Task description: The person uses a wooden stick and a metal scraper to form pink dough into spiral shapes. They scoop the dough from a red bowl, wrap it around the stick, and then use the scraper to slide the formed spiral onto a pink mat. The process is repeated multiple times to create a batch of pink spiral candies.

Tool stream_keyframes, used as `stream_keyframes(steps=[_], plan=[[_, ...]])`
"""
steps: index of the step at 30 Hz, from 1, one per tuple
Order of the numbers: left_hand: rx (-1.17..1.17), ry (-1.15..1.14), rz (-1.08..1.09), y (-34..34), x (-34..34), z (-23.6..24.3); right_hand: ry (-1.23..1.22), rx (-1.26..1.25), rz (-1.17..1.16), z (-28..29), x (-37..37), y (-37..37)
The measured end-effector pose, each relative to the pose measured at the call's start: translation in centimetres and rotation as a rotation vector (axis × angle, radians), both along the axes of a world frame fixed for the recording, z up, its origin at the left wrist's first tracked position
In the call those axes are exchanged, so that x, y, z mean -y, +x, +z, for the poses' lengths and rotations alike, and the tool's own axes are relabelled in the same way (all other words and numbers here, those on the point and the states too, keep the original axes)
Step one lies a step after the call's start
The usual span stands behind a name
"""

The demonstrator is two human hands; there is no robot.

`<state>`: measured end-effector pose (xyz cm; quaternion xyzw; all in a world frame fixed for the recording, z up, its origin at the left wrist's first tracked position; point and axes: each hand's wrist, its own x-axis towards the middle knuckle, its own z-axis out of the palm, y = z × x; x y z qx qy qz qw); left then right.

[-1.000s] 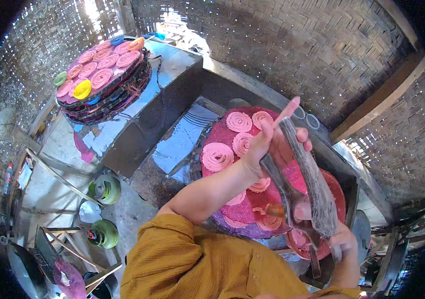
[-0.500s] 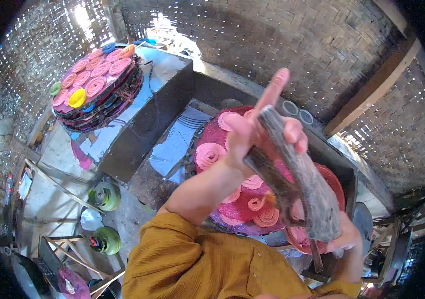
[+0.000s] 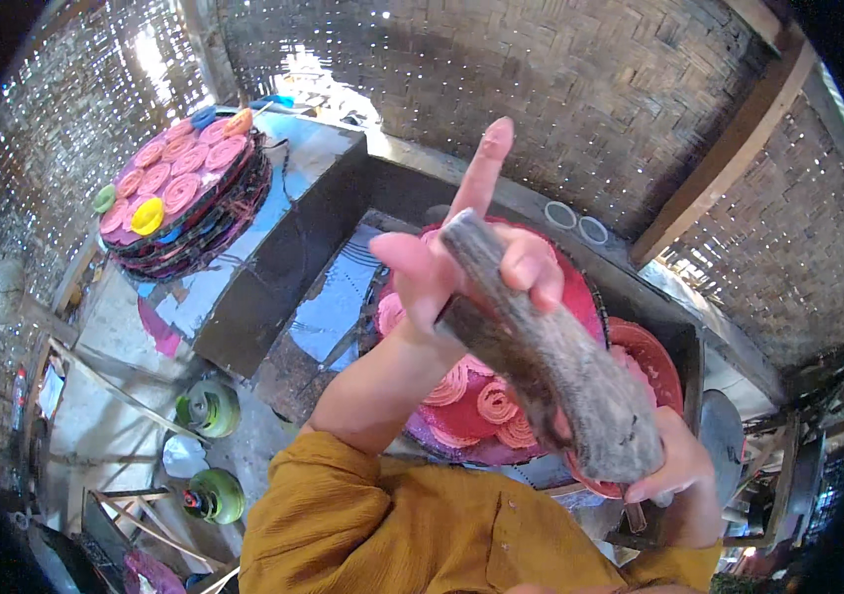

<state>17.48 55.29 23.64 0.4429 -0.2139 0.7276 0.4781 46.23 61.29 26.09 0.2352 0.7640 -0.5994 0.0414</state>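
Observation:
Above a round pink tray (image 3: 580,287), I hold a weathered two-armed wooden tool (image 3: 590,386) that slants from upper left to lower right. My left hand (image 3: 420,277) is at its upper end, with the index finger and thumb stretched out and the other fingers curled over the wood. At the thick lower end, my right hand (image 3: 684,465) grips the tool from the right; part of its fingers is hidden. Several pink spiral coils (image 3: 498,401) lie on the tray, partly covered by the tool and my left arm. A red basin (image 3: 657,354) with pink stuff in it stands behind the tool's lower end.
A stack of round trays with coils on top (image 3: 179,178) stands on the bench (image 3: 293,223) at the left. Two green gas cylinders (image 3: 214,495) stand on the floor. Woven wall (image 3: 560,89) and a slanted wooden post (image 3: 729,148) bound the far side, near two white rings (image 3: 560,215).
Both hands still hold the wooden tool. Its upper end and my left hand have moved left, so the tool slants more. Its two arms now appear closer together.

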Motion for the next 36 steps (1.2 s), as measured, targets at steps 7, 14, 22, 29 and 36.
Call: stream_keyframes(steps=[7, 14, 22, 29, 36], plan=[[0.125, -0.107, -0.073, 3.1, 1.0, -1.6, 0.027, -0.024, -0.006, -0.6, 0.3, 2.3], [0.03, 0.065, -0.038, 2.0, -1.1, -0.1, 0.216, -0.055, -0.073, 2.6, 0.5, 0.8], [-0.058, -0.032, 0.107, -0.4, 1.2, 1.3, 0.159, -0.164, 0.051, 1.4, 0.2, -2.1], [-0.001, -0.077, 0.049, 1.8, 2.1, -0.5, -0.019, -0.102, 0.053, -1.2, 0.9, 0.4], [-0.241, -0.821, -0.2, 3.4, 2.0, -4.6, -0.158, -0.127, -0.14, -3.6, 1.8, 4.5]])
